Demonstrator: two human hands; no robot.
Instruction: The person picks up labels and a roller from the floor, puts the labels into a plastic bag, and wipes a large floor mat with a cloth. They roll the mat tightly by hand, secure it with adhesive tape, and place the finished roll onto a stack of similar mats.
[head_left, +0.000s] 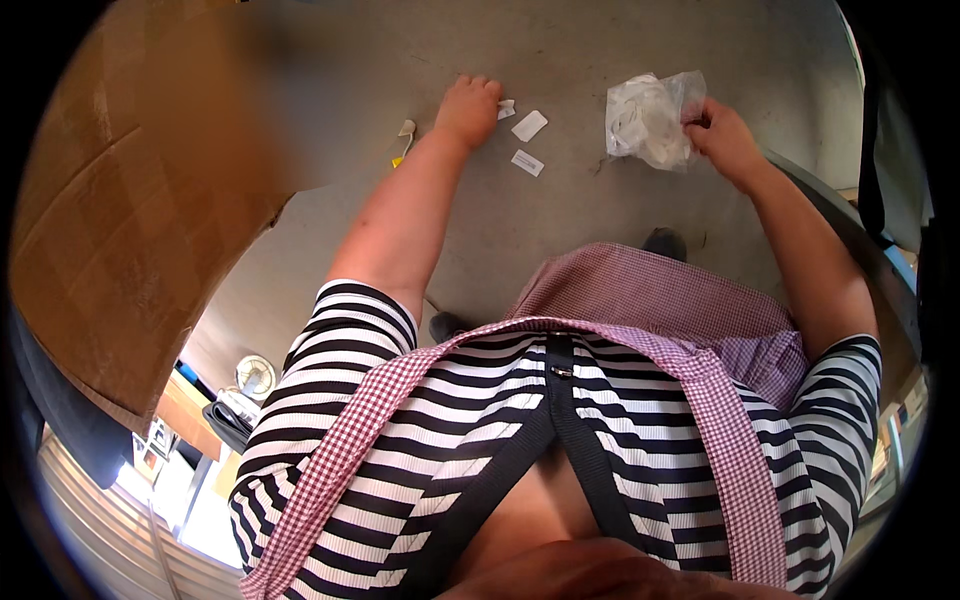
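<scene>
My left hand (467, 107) reaches down to the grey floor, its fingers closed on or touching a small white piece (506, 109); I cannot tell whether it grips it. Two more small white packets (529, 126) (527, 162) lie on the floor just right of that hand. My right hand (722, 137) holds a crumpled clear plastic bag (650, 120) with white contents by its right edge, just above the floor.
A large brown cardboard box (130, 210) fills the left side. A small white and yellow scrap (404, 140) lies left of my left hand. My striped top and checked apron (620, 300) hang below. The toes of dark shoes (664, 241) show beneath the apron.
</scene>
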